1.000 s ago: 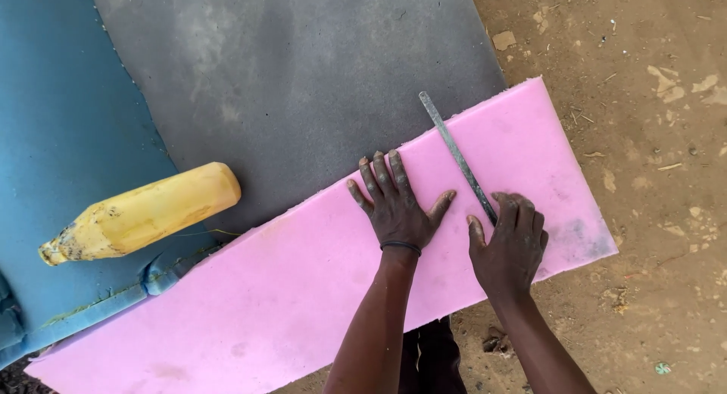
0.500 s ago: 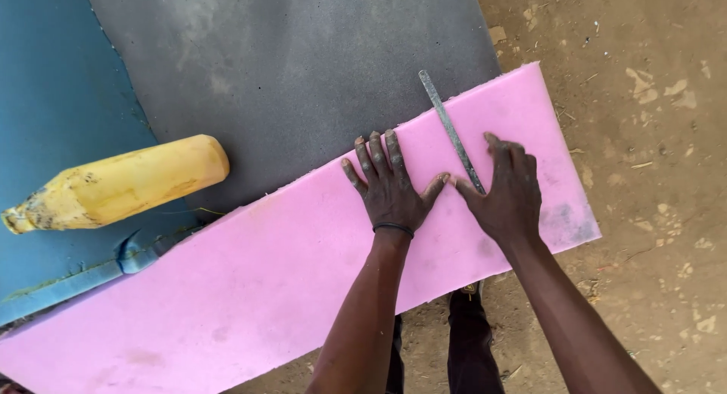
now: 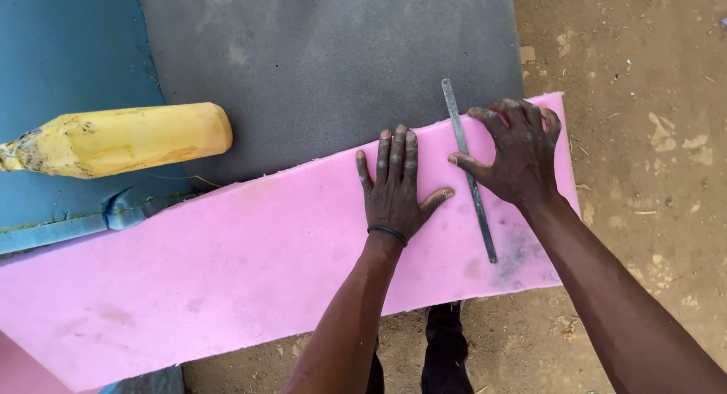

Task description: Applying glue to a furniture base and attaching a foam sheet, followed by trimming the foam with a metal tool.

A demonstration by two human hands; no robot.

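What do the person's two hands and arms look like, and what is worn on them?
Both arms are bare, without sleeves or gloves. The left hand has a thin black band around the wrist. The right hand wears nothing. Grey dust marks the fingers of both hands.

I see bright, even daylight across the whole view, with no glare and only soft, short shadows. The pink foam sheet (image 3: 250, 265) serves as my landmark: it is evenly lit and sharp, its upper edge crisp. A thin shadow sits just beneath its lower edge on the ground. Above it, the grey foam looks flat and matte. I notice no motion blur or edge distortion.
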